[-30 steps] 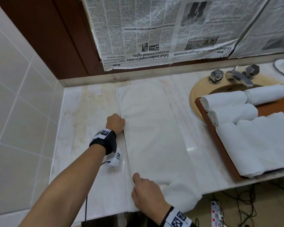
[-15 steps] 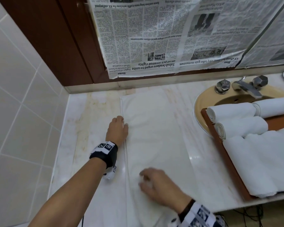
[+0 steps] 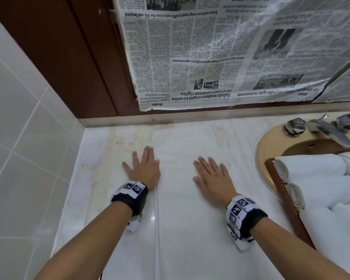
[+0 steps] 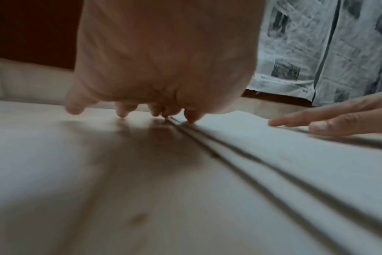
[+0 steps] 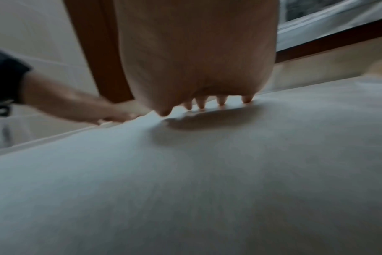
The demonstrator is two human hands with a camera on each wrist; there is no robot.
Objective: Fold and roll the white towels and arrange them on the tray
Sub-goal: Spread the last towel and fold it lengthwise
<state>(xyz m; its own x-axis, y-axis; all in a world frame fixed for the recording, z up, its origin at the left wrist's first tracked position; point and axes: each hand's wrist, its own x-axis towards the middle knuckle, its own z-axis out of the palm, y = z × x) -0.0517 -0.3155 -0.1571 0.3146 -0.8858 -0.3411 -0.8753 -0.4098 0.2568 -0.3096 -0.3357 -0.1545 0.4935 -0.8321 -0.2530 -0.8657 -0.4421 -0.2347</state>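
Observation:
A long white towel lies folded lengthwise on the marble counter, running from the back wall towards me. My left hand lies flat with spread fingers on the towel's left edge, partly on the bare counter. My right hand presses flat on the towel's middle, fingers straight. At the right a brown wooden tray spans the sink and carries two rolled white towels with loose white towels nearer me.
A beige sink basin with chrome taps sits at the right. Newspaper covers the wall behind the counter. White tiles close off the left side.
My right hand moved from the towel's near end up to its middle and flattened. My left hand uncurled from a fist and spread flat at the left edge. The view shifted forward.

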